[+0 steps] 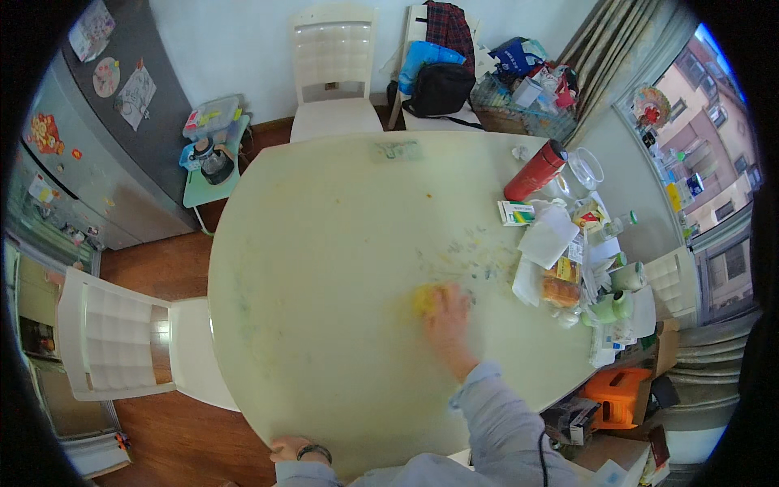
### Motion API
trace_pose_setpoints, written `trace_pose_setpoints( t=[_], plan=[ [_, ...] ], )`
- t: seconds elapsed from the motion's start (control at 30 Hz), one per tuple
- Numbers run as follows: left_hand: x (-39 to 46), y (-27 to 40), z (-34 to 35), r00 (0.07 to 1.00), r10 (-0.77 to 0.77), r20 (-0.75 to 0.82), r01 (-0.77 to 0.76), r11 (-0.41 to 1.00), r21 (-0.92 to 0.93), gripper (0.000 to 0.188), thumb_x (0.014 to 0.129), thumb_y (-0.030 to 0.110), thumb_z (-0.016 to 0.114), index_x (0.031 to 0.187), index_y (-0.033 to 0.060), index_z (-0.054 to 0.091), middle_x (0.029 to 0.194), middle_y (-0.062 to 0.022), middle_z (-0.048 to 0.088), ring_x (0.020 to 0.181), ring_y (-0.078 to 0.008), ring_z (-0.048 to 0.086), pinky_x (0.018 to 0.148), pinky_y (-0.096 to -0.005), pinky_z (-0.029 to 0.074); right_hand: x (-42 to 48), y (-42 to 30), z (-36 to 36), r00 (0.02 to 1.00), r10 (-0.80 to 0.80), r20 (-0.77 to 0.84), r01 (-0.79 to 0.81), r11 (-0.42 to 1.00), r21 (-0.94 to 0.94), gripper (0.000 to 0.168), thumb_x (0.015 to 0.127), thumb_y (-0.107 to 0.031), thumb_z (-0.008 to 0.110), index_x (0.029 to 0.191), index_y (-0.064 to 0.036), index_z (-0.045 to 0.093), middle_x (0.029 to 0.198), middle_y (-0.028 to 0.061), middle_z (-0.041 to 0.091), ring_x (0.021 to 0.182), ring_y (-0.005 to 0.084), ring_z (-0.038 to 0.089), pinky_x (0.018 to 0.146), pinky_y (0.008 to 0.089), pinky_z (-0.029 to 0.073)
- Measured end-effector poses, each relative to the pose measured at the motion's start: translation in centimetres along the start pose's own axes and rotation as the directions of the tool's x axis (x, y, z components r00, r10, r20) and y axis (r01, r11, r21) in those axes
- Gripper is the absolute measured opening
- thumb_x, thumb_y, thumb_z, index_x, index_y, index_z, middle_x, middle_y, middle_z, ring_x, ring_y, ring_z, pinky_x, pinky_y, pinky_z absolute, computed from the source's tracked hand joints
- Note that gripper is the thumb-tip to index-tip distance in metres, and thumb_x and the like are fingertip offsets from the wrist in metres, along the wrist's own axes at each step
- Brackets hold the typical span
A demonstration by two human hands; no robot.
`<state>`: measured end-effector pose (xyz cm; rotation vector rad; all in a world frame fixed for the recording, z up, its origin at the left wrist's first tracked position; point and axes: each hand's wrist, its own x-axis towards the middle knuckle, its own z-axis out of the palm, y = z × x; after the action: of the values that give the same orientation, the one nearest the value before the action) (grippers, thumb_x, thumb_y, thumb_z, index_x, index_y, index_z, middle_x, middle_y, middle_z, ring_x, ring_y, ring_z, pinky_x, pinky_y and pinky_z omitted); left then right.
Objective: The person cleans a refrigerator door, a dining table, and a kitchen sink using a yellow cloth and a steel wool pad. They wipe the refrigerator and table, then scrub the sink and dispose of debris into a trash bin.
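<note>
My right hand presses a yellow cleaning pad, a sponge or folded cloth, against the round cream tabletop. Motion blurs both the hand and the pad. Dark and yellowish smudges mark the surface just beyond the fingers. At the near left rim, my left hand rests on the table edge, a dark band around its wrist. Its fingers are partly hidden, and whether they grip the edge is unclear.
Along the table's right side crowd a red thermos, a small medicine box, packaged bread, a glass bottle and green-white bottles. White chairs stand at the left and far side. An orange plastic item sits below right.
</note>
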<state>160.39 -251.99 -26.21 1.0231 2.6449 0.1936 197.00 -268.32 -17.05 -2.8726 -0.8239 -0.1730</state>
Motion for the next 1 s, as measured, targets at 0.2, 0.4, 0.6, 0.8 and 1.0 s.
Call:
trace_pose_setpoints(
  t=[0.2, 0.4, 0.6, 0.8, 1.0],
  plan=[
    [-2.3, 3.0, -3.6, 0.999, -0.043, -0.033, 0.037, 0.986, -0.16, 0.047, 0.09, 0.044, 0.03, 0.101, 0.0042, 0.052, 0.09, -0.0117, 0.057, 0.082, -0.0279, 0.058, 0.068, -0.0431, 0.048, 9.3, 7.3, 0.1, 0.923, 0.352, -0.153, -0.36, 0.933, -0.027, 0.051, 0.075, -0.017, 0.056, 0.124, -0.008, 0.042, 0.122, 0.0089, 0.042, 0.114, 0.0284, 0.038, 0.094, 0.0421, 0.031],
    [-1.3, -0.2, -2.9, 0.992, 0.013, -0.122, -0.031, 0.989, -0.146, 0.044, 0.089, 0.042, 0.032, 0.098, 0.0044, 0.052, 0.09, -0.012, 0.057, 0.08, -0.0281, 0.057, 0.067, -0.0425, 0.047, 18.1, 10.1, 3.1, 0.873, 0.375, -0.312, -0.39, 0.921, 0.015, 0.047, 0.076, -0.018, 0.055, 0.121, -0.01, 0.044, 0.118, 0.0094, 0.046, 0.11, 0.0276, 0.043, 0.09, 0.0414, 0.034],
    [-0.4, -0.2, -2.3, 0.984, 0.081, -0.161, -0.089, 0.995, -0.038, 0.041, 0.089, 0.041, 0.034, 0.096, 0.0046, 0.053, 0.089, -0.0123, 0.057, 0.079, -0.0282, 0.057, 0.066, -0.0419, 0.047, 24.0, 9.0, 5.6, 0.947, 0.235, -0.221, -0.245, 0.969, -0.02, 0.031, 0.078, -0.02, 0.051, 0.108, -0.008, 0.052, 0.108, 0.011, 0.054, 0.101, 0.027, 0.05, 0.084, 0.042, 0.039],
    [-0.2, 0.5, -2.3, 0.973, 0.155, -0.17, -0.15, 0.988, 0.043, 0.039, 0.088, 0.039, 0.036, 0.093, 0.0049, 0.053, 0.088, -0.0126, 0.057, 0.078, -0.0284, 0.057, 0.065, -0.0413, 0.046, 20.3, -6.9, 1.6, 0.94, -0.313, 0.133, 0.282, 0.936, 0.212, 0.038, 0.082, -0.022, 0.046, 0.116, -0.005, 0.051, 0.115, 0.0179, 0.051, 0.108, 0.0313, 0.047, 0.093, 0.0459, 0.036],
    [0.1, 0.3, -1.8, 0.953, 0.249, -0.174, -0.225, 0.963, 0.147, 0.036, 0.087, 0.037, 0.038, 0.091, 0.0051, 0.053, 0.088, -0.0129, 0.056, 0.077, -0.0286, 0.056, 0.064, -0.0406, 0.045, 9.2, -8.3, 2.7, 0.787, -0.615, -0.043, 0.595, 0.739, 0.315, 0.039, 0.081, -0.024, 0.047, 0.118, -0.013, 0.051, 0.125, 0.0102, 0.045, 0.118, 0.0297, 0.039, 0.099, 0.0455, 0.029]
  ],
)
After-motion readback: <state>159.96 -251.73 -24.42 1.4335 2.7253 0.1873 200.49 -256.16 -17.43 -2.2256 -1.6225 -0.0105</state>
